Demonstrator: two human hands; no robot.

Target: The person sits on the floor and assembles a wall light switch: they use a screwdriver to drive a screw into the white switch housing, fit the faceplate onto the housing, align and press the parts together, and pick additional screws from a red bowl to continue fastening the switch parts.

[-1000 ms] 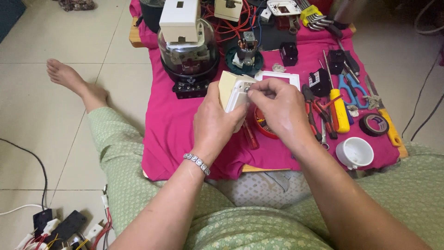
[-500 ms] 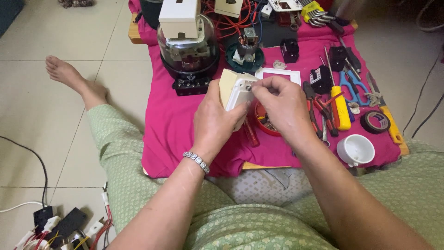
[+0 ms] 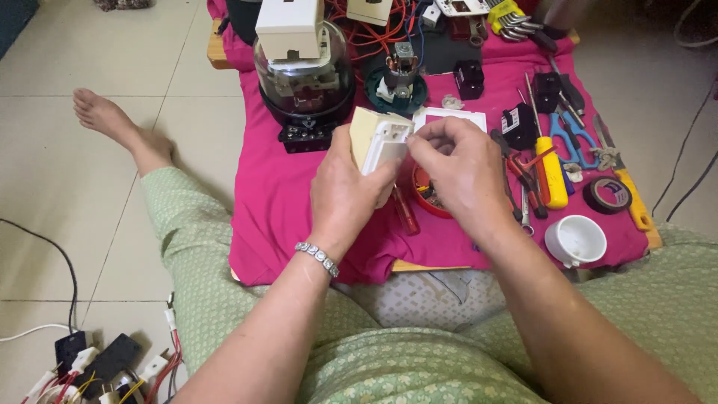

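Observation:
My left hand [image 3: 345, 196] grips a small cream-and-white plastic electrical box [image 3: 379, 140] and holds it upright above the pink cloth [image 3: 277, 202]. My right hand [image 3: 458, 170] has its fingertips pinched against the white top edge of that box. What those fingertips pinch is too small to tell. A red-handled screwdriver [image 3: 404, 212] and a round red part [image 3: 426, 196] lie on the cloth just under both hands.
A glass-domed meter [image 3: 303, 78] stands behind the hands. A yellow-handled screwdriver [image 3: 553, 172], blue-handled pliers [image 3: 572, 138], a roll of black tape [image 3: 606, 194] and a white cup [image 3: 574, 241] lie right. Plugs and wires [image 3: 97, 366] sit on the tiled floor at left.
The hands and the box stay in about the same place. My right fingers have shifted slightly along the box's top edge.

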